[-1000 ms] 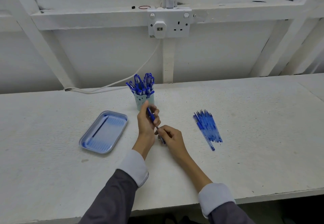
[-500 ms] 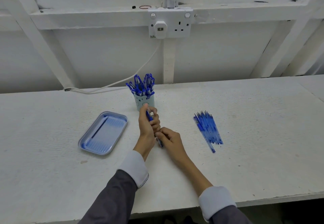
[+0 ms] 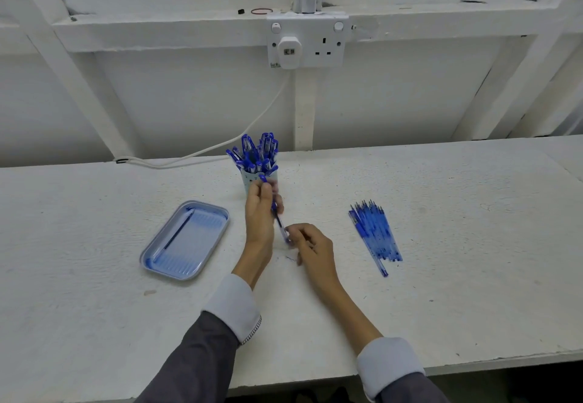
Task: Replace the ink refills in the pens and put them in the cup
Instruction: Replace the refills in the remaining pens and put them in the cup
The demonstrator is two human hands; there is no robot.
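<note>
- The left hand [image 3: 260,213] is smeared by motion at its fingertips, so how each finger lies cannot be told; it grips the upper part of a blue pen [image 3: 279,219], whose cap end shows just above those fingers
- Whether the pen is whole or in two parts cannot be made out where the right hand [image 3: 312,246] pinches its lower end between thumb and curled fingers
- The cup [image 3: 249,182] stands right behind the left fingertips, which hide its lower front; the bundle of blue pens [image 3: 257,153] in it rises above them
- Compared with half a second earlier, the left hand has lifted a little toward the cup and more of the pen shows between the two hands
- The spare refills [image 3: 375,234] lie in a loose fan well to the right of the right fingers
- A blue tray [image 3: 217,218] sits left of the left fingers, holding one dark thin refill [image 3: 178,232]
- A wall socket [image 3: 307,41] and its white cable [image 3: 220,147] are beyond the cup, above the white table [image 3: 457,213]
</note>
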